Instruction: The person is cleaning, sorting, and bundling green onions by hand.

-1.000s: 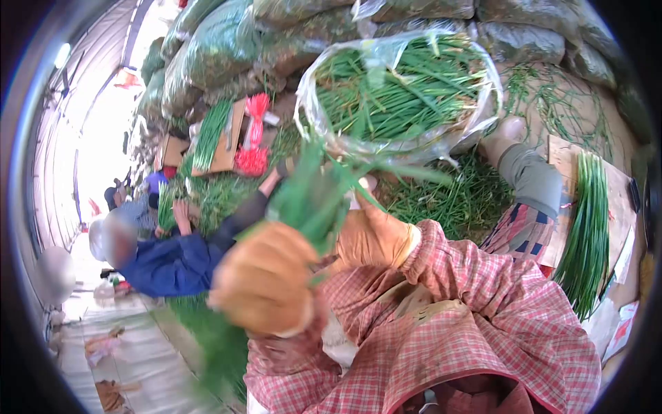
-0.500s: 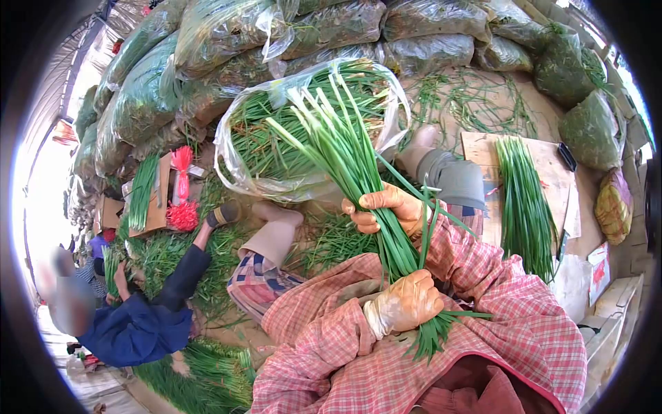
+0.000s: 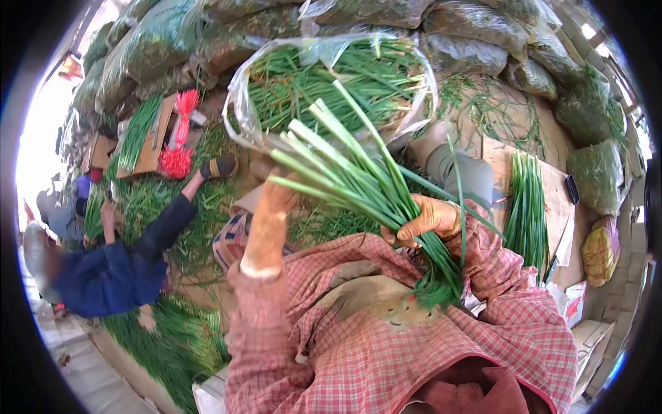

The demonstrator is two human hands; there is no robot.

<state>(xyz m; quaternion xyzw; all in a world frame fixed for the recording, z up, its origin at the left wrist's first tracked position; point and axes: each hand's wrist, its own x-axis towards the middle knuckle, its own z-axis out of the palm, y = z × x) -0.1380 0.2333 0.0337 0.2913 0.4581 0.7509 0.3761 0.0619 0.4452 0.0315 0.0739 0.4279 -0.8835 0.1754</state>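
Observation:
My right hand is closed around a bunch of green chives. The bunch slants up and left, its pale stem ends spread out and its dark leaf tips drooping toward my lap. My left hand, in a pale glove, is raised at the left of the stem ends. Motion smears it and its fingers partly hide behind the stems, so I cannot make out whether it grips any. Just beyond the stem ends stands a clear plastic bag, open and full of loose chives.
On a board at the right lies another chive bundle. Stuffed plastic sacks line the back. A person in blue sits at the left, near red ties and a chive pile. Loose leaves litter the floor.
My left hand has let go of the leaf end of the bunch and moved up and left to the stem ends. My right hand still holds the bunch, now slightly lower and farther right.

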